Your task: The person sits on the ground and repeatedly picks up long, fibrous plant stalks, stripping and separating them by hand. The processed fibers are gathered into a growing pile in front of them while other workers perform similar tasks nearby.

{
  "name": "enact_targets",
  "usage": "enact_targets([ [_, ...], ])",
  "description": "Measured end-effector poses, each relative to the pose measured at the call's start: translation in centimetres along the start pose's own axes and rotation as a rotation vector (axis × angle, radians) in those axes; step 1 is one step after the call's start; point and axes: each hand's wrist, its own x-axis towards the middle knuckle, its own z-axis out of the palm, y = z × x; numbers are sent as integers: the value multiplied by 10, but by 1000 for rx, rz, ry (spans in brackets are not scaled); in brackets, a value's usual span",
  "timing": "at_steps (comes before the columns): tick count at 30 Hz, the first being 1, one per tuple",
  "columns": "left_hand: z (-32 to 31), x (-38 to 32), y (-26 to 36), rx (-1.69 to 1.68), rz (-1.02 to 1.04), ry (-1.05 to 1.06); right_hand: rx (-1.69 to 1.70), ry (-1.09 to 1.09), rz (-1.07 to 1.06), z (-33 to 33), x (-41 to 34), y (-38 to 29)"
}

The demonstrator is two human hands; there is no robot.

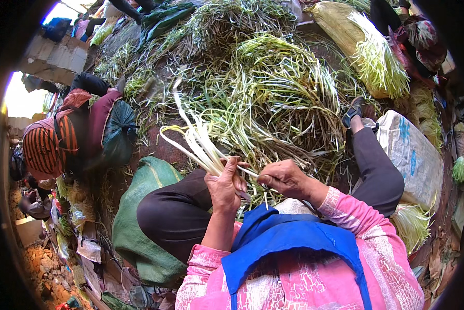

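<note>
My left hand (225,188) is closed around a small bunch of white leafy stalks (201,145), probably blanched chives or garlic leaves. Their pale tips fan up and to the left, and one yellowish leaf loops out at the side. Close by on the right, my right hand (288,181) pinches the end of a thin pale stalk (249,172) that reaches across from the bunch. Both hands are above my lap, over a blue apron (294,232). Beyond them spreads a large heap of green and yellowing leaves (278,85).
A green woven sack (143,232) lies by my left knee, a white woven sack (414,155) beyond my right leg. Pale trimmed bunches (383,62) rest on a yellow sack (336,31). A person in striped clothing (53,135) sits at left; another person (422,42) is at upper right.
</note>
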Motion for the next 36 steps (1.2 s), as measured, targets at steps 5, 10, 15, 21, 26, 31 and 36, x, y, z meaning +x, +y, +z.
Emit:
enact_targets([
  [5,-4,6,7,29,70,102,-40,18,174,-28,-39,3],
  [10,-17,19,23,-22,216,258,-568,-189,677,-81,-110,58],
  [15,-19,18,37,123,226,354,-1037,-434,877,-125,-131,81],
  [21,-2,7,6,-18,109,99,-121,-228,229,-60,-48,43],
  [26,-2,6,0,-117,-1,71,85,-404,384,16,-40,24],
  [31,4,-8,-31,214,-211,54,-47,-337,491,7,-25,13],
  [36,0,-9,-45,329,-133,-93,-68,-254,368,7,-9,8],
])
